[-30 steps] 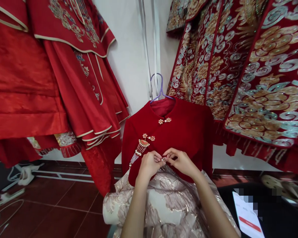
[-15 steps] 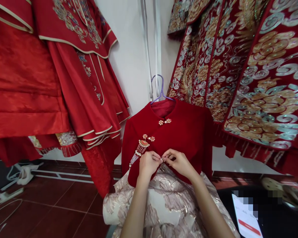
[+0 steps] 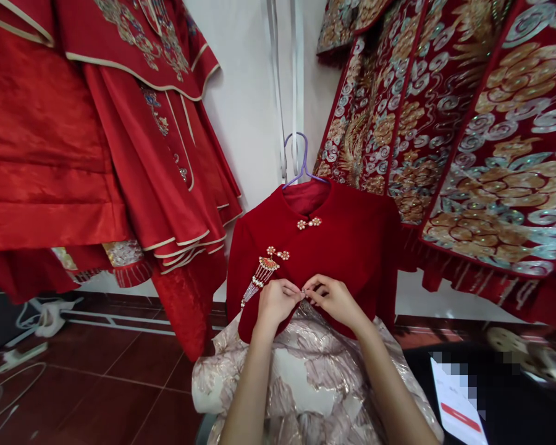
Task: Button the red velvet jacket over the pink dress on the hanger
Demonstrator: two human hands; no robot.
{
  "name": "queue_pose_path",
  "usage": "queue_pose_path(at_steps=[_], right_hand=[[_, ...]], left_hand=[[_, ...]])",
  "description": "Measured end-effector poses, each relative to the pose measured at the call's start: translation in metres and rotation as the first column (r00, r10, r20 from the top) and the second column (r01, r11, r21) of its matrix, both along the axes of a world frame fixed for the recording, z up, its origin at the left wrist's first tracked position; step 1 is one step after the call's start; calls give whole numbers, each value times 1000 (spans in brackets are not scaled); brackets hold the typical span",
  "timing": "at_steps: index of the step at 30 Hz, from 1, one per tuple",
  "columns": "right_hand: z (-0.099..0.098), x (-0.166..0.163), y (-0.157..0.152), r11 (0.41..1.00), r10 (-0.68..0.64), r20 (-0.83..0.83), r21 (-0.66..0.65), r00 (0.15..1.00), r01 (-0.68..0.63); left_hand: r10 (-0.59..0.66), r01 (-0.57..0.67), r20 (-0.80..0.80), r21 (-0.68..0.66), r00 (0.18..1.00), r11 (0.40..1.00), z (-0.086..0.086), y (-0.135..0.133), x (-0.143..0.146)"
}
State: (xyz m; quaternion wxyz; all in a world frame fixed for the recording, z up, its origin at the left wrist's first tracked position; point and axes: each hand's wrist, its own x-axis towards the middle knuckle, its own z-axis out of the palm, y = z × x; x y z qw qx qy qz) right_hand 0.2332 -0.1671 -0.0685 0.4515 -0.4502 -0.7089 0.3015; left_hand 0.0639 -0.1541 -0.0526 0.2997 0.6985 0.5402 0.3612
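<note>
Red gowns (image 3: 74,154) behind; on the jacket (image 3: 352,247) my left hand (image 3: 274,303) and right hand (image 3: 336,301) pinch the pearl button (image 3: 304,293) between them.

Red satin robes (image 3: 74,154) are hanging at my ten o'clock, sequined gowns (image 3: 467,136) at two o'clock; white cables (image 3: 21,356) are lying on the red floor (image 3: 120,395) at eight o'clock.

The fingertips of our left hand (image 3: 275,303) and right hand (image 3: 337,301) cover most of the small pearl fastening (image 3: 303,290) pinched between them. It is too small for us to tell whether it is done up. The purple plastic hanger (image 3: 301,162) vanishes into the red velvet jacket (image 3: 352,247). A white paper sheet (image 3: 456,398), partly pixelated, runs off the bottom edge.
</note>
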Motion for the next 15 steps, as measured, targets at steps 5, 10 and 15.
queue_pose_path(at_steps=[5, 10, 15], right_hand=[[1, 1, 0, 1000, 8, -4, 14, 1000, -8], [1, 2, 0, 1000, 12, 6, 8, 1000, -12], [0, 1, -1, 1000, 5, 9, 9, 1000, -5]], left_hand=[[-39, 40, -12, 51, 999, 998, 3, -2, -1], [-56, 62, -73, 76, 996, 995, 4, -5, -2], [-37, 58, -146, 142, 989, 988, 7, -8, 0]])
